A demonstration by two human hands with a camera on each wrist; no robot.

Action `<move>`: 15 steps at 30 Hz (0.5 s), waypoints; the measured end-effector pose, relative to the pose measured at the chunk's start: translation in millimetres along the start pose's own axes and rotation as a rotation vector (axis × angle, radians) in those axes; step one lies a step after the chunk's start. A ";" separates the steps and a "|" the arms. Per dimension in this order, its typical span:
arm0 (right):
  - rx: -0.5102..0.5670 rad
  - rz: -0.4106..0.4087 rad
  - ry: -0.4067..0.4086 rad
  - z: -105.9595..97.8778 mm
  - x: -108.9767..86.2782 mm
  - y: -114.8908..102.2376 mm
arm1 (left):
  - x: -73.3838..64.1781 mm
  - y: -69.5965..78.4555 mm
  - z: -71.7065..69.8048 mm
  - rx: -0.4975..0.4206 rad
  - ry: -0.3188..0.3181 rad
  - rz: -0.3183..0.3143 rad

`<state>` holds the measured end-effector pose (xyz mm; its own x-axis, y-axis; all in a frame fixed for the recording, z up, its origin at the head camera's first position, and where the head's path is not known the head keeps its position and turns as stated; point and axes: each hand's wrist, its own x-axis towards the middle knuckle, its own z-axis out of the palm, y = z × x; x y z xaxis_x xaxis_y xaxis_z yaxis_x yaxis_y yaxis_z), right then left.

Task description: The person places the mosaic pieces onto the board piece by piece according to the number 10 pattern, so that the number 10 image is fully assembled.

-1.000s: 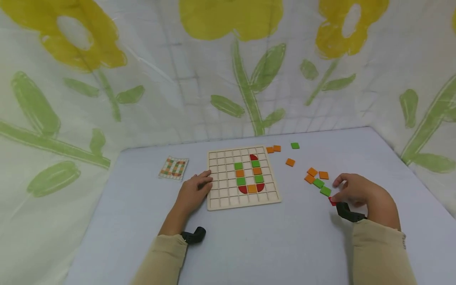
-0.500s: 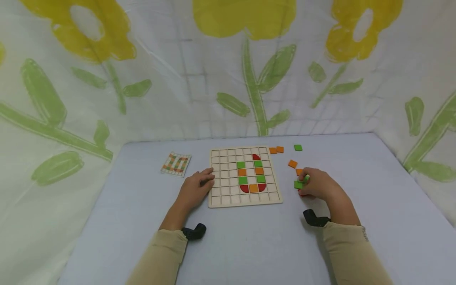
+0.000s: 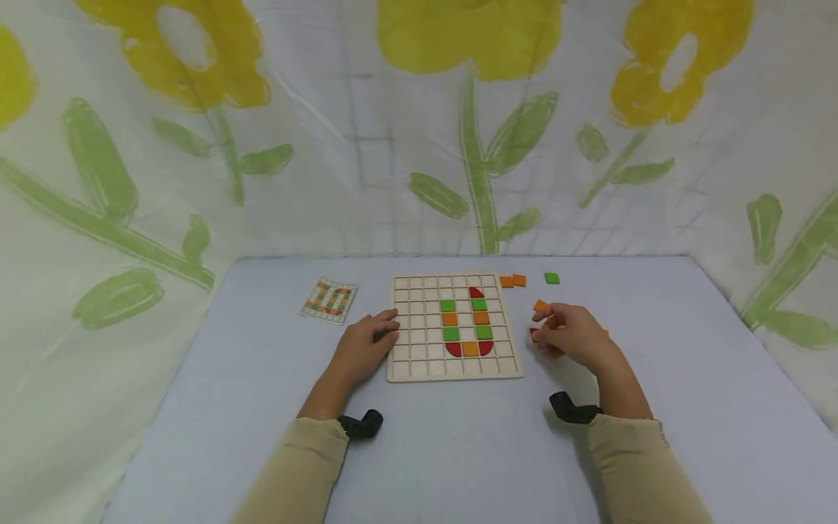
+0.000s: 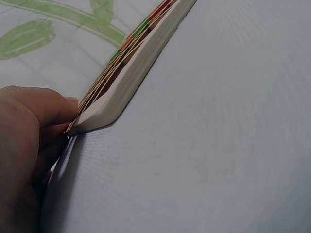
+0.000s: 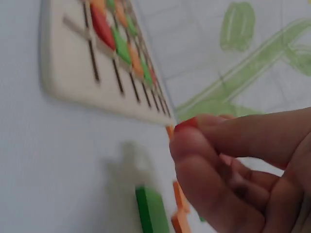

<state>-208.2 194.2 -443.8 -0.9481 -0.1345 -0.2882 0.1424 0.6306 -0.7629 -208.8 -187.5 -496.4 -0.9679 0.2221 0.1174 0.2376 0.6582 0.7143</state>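
Note:
A pale wooden grid board (image 3: 419,370) lies on the table, with red, green and orange pieces forming a U in its cells. My left hand (image 3: 362,348) rests at its left edge; the left wrist view shows the thumb (image 4: 65,108) against the board's corner (image 4: 104,114). To the right of the board, my right hand (image 3: 575,335) pinches a small red piece (image 5: 185,124) between thumb and index finger, raised above the table. Below it in the right wrist view stands a green tile (image 5: 152,208), beside orange tiles (image 5: 181,196).
A patterned card (image 3: 329,300) lies left of the board. Behind the board's right corner are two orange tiles (image 3: 513,281) and a green tile (image 3: 552,278). More loose tiles are partly hidden by the right hand. A flower-painted curtain (image 3: 294,218) hangs behind the table.
My right hand has moved left toward the board, carrying the red piece away from the far right of the loose tiles. The left hand stays at the board's edge while the head view shifts slightly.

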 end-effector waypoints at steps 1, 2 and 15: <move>0.043 -0.010 0.002 2.1 2.5 -3.4 | -0.4 0.3 -0.8 -0.002 0.003 0.000; 0.086 -0.017 -0.006 4.4 5.2 -6.5 | -0.6 0.4 -1.1 -0.003 0.003 -0.002; 0.054 -0.137 0.044 28.2 54.8 -57.8 | -2.2 2.5 -1.6 -0.032 0.009 -0.008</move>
<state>-260.4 128.8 -431.8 -0.9711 -0.1817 -0.1547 0.0251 0.5668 -0.8235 -206.2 -187.6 -493.7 -0.9706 0.2100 0.1173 0.2268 0.6364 0.7373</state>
